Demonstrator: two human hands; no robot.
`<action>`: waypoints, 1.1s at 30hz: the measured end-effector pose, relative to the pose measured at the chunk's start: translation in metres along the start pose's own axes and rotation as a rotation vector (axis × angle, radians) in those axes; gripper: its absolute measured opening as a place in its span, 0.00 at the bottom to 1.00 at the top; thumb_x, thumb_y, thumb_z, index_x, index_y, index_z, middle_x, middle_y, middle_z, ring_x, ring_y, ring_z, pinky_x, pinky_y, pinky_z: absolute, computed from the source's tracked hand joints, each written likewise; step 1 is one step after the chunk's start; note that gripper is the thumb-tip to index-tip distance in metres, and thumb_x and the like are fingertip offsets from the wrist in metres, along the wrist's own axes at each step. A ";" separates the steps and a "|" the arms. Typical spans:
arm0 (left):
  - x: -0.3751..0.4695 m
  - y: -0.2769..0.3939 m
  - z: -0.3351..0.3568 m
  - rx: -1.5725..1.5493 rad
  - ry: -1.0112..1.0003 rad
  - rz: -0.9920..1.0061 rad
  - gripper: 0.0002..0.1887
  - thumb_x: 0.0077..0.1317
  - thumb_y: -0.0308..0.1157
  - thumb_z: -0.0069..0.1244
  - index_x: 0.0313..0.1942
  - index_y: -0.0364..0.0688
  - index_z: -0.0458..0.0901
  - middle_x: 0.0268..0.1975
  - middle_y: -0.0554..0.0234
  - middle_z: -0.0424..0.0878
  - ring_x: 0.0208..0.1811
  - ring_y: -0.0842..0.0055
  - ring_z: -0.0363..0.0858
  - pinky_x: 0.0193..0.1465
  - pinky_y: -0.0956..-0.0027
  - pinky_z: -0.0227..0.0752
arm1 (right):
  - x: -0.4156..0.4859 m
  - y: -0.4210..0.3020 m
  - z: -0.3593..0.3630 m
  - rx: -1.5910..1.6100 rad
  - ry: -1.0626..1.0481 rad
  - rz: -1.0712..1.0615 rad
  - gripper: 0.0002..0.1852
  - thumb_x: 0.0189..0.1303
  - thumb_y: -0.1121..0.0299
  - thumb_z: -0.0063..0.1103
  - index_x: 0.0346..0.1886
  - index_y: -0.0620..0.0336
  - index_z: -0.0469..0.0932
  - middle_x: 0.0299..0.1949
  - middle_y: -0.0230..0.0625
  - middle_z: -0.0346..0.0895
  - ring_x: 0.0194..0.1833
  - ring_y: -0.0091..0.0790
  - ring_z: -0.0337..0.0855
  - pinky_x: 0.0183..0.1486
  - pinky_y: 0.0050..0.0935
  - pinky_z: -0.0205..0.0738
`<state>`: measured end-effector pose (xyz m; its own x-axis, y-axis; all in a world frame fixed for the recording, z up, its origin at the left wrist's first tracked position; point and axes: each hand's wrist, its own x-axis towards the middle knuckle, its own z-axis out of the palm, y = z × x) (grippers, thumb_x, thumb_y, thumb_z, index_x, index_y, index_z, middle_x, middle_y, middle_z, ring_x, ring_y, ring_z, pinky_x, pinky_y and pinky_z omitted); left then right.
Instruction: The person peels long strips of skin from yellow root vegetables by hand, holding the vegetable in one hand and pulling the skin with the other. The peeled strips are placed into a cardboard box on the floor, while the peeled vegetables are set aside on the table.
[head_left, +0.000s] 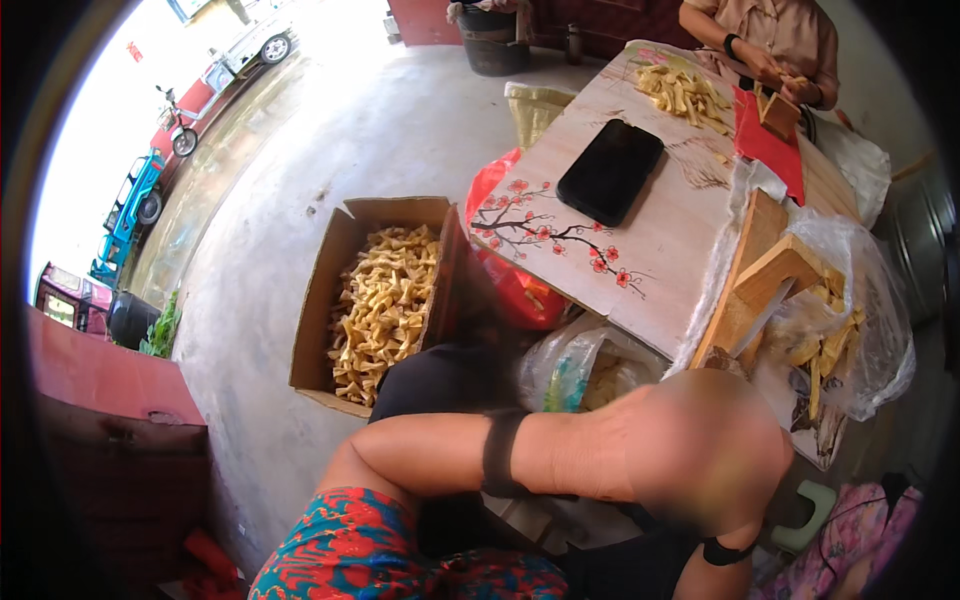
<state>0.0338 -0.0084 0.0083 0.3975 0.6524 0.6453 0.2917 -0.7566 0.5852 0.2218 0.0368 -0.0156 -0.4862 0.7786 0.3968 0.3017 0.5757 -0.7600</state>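
My left hand (652, 442) reaches across to the right beside the table's near corner, a dark band around its wrist. It meets my right hand (742, 495), whose wrist also wears a black band. A blurred patch covers the fingers of both, with a faint yellowish thing between them, so their grip cannot be made out. Just above the hands stands a wooden bracket (776, 270) with a metal blade (761, 319), fixed on a board (739, 277). To its right, a clear plastic bag (889, 360) holds pale yellow strips (825, 352).
A cardboard box (311, 352) full of knotted yellowish pieces (386, 300) stands on the floor at the left. The table (547, 262) carries a black phone (611, 172) and a pile of strips (682, 94). Another person's hands (784, 79) work at the far side. Plastic bags (577, 360) lie under the near edge.
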 end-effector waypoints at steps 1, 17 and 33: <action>-0.008 -0.007 0.008 0.177 0.034 0.051 0.12 0.56 0.38 0.56 0.34 0.41 0.77 0.28 0.61 0.71 0.26 0.67 0.74 0.27 0.65 0.69 | -0.006 0.007 -0.005 0.124 -0.124 0.242 0.24 0.69 0.56 0.44 0.22 0.64 0.73 0.17 0.34 0.70 0.17 0.25 0.69 0.20 0.26 0.57; -0.007 -0.009 0.008 0.395 0.163 -0.315 0.18 0.51 0.33 0.65 0.43 0.42 0.84 0.47 0.51 0.82 0.34 0.64 0.86 0.33 0.68 0.79 | -0.008 -0.002 0.025 0.758 0.072 0.302 0.11 0.68 0.67 0.56 0.43 0.68 0.75 0.27 0.34 0.78 0.21 0.21 0.74 0.22 0.19 0.68; -0.006 -0.002 -0.014 -0.446 0.169 -0.423 0.03 0.57 0.22 0.53 0.29 0.30 0.82 0.40 0.49 0.82 0.34 0.71 0.82 0.37 0.70 0.77 | -0.002 -0.012 0.006 0.657 -0.198 0.291 0.08 0.68 0.66 0.52 0.40 0.61 0.72 0.25 0.30 0.69 0.24 0.24 0.70 0.27 0.23 0.65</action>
<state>0.0188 -0.0102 0.0094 0.1734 0.9165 0.3606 -0.0109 -0.3643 0.9312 0.2139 0.0268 -0.0101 -0.6190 0.7813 0.0799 -0.0815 0.0372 -0.9960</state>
